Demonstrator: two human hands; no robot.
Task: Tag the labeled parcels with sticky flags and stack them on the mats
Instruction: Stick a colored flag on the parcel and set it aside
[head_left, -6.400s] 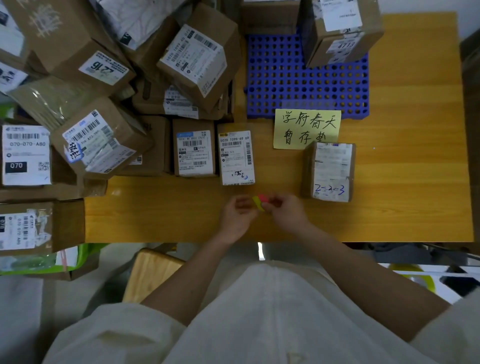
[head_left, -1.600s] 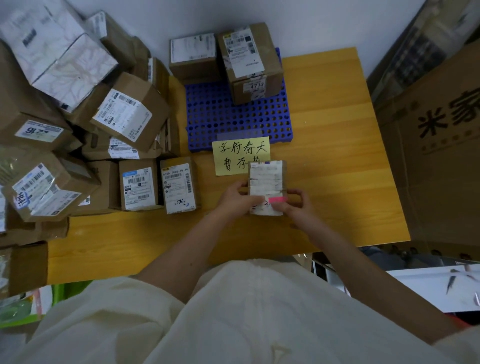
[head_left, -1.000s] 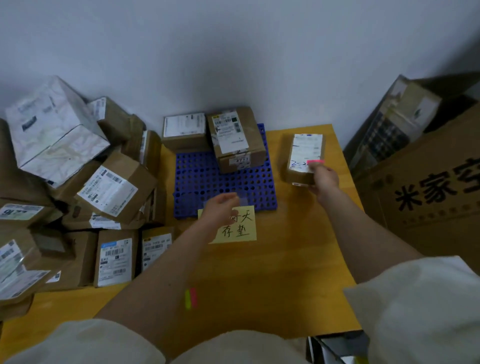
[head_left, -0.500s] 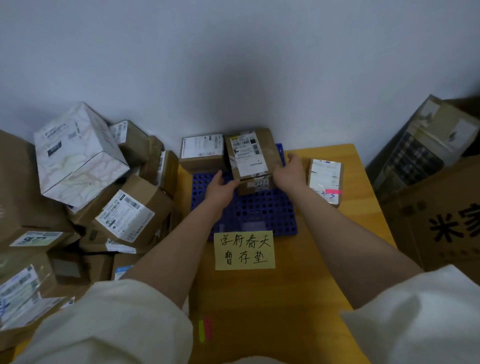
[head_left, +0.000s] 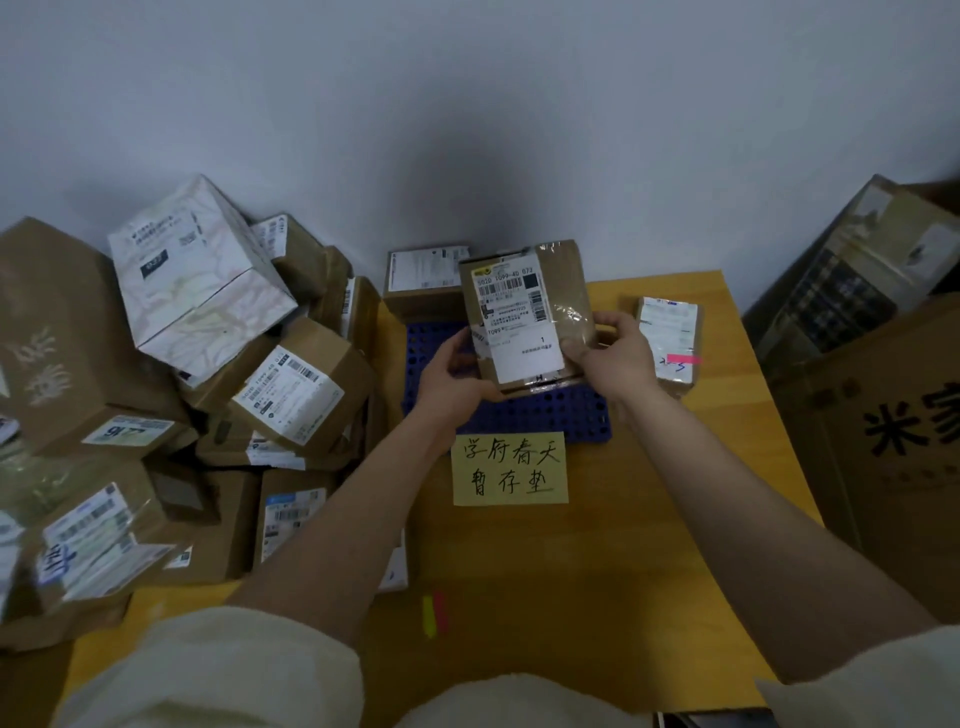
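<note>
The left hand grips the lower left edge of a brown labeled parcel, thumb curled over its face, while the right hand grips the lower right edge, fingers wrapped round the side. Half a second ago the same two hands were only closing on this parcel as it sat on the blue mat; now it is raised off the mat and tilted with its white shipping label facing the person, its lower edge just above the perforated surface.

To the right of the right hand, the smaller parcel with the pink flag lies on the bench beside the mat, where it was set down a moment earlier. Its flag sticks out from the near right corner of the label. Behind the lifted parcel, another labeled box stays at the far edge of the mat.

Nearer the person, the yellow handwritten note lies against the mat's front edge, unchanged. Further in, the strip of yellow and pink sticky flags lies on the bench between the forearms, as before. A heap of unsorted parcels fills the left side, and a large printed carton stands off the bench's right end.
</note>
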